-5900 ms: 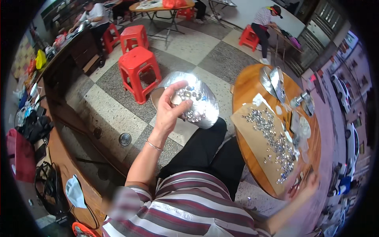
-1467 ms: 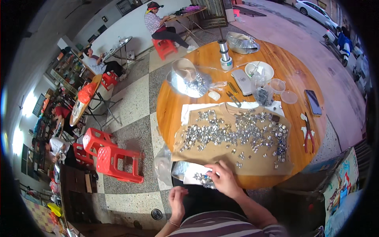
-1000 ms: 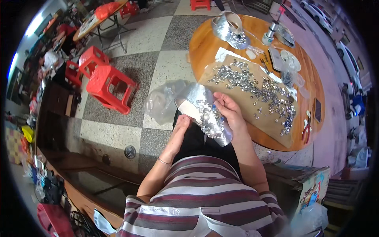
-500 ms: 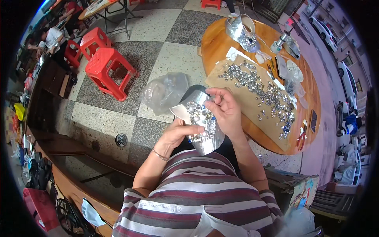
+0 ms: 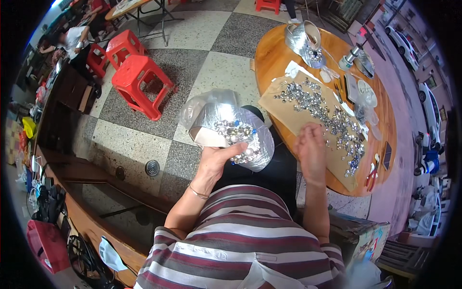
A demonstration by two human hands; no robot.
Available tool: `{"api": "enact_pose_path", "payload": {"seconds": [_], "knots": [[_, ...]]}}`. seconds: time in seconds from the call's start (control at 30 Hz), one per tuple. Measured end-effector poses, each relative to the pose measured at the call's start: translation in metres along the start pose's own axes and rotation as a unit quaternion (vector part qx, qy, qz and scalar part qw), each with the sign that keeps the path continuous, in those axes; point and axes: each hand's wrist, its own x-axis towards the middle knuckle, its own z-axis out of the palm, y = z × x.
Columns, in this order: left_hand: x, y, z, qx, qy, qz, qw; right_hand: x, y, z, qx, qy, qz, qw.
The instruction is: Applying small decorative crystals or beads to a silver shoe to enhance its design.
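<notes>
Left hand (image 5: 211, 163) gripping curved, crinkled silver visor (image 5: 261, 144), crusted with round beads (image 5: 249, 152), above dark lap (image 5: 284, 171). Right hand (image 5: 309, 149) half-curled, contents unclear, near flat tan sheet (image 5: 284, 113) strewn with shiny stones (image 5: 332, 118) on smooth wooden surface (image 5: 271, 53). Beyond, red plastic stools (image 5: 136, 77).

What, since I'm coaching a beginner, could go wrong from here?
The silver piece is held by the left hand alone, so it might slip or tip if that grip loosens. The thumb lies on its decorative stones; any not firmly fixed could shift. The right hand is near loose stones on the brown sheet and could brush some off the table.
</notes>
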Motion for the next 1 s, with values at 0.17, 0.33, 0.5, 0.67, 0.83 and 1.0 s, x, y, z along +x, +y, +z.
{"api": "enact_pose_path", "payload": {"seconds": [0.17,0.33,0.5,0.67,0.83,1.0], "knots": [[-0.003,0.003,0.007,-0.021,0.008,0.023,0.999,-0.007,0.015,0.024,-0.064,-0.071,0.063,0.993],[-0.002,0.006,0.001,-0.038,-0.003,-0.008,0.999,-0.011,0.034,0.036,-0.151,-0.107,0.076,0.980],[-0.001,0.005,-0.010,-0.041,-0.003,-0.022,0.999,-0.016,0.055,0.051,-0.183,-0.160,-0.071,0.967],[0.000,0.008,-0.019,-0.039,-0.001,-0.022,0.999,-0.020,0.058,0.062,-0.223,-0.150,-0.083,0.960],[0.004,0.008,-0.030,-0.020,-0.006,-0.024,0.999,-0.018,0.068,0.065,-0.236,-0.148,-0.083,0.957],[0.003,0.010,-0.033,-0.042,-0.008,-0.050,0.998,-0.016,0.080,0.061,-0.177,-0.146,-0.048,0.972]]}}
